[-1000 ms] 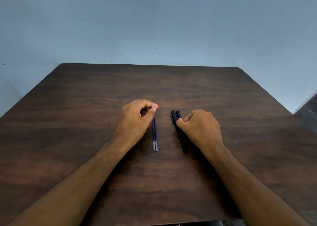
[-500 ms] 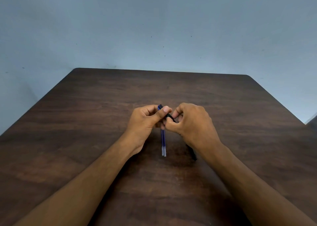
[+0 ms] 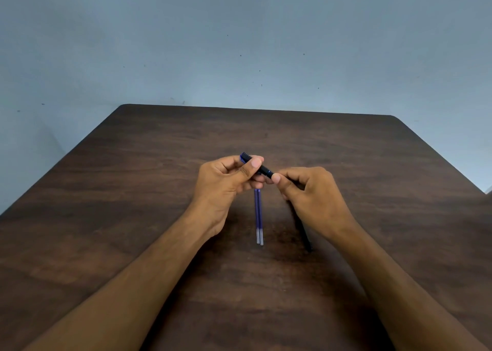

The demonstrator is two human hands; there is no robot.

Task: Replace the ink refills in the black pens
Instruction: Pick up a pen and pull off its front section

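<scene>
A black pen [image 3: 264,170] is held above the table between both hands. My left hand [image 3: 226,182] pinches its capped far end, where a blue tip shows. My right hand [image 3: 311,193] grips the pen's near part with thumb and fingers. Two blue ink refills [image 3: 258,217] lie side by side on the dark wooden table [image 3: 133,190], pointing toward me, their far ends hidden under my left fingers. A second black pen [image 3: 303,233] lies on the table under my right wrist, mostly hidden.
The table's far edge meets a pale blue wall [image 3: 239,44]. The table's right corner [image 3: 479,188] drops off near the frame's right side.
Both hands left the table. The right hand lifted one black pen from the pair, and the left hand came off the refills and took hold of that pen's far end.
</scene>
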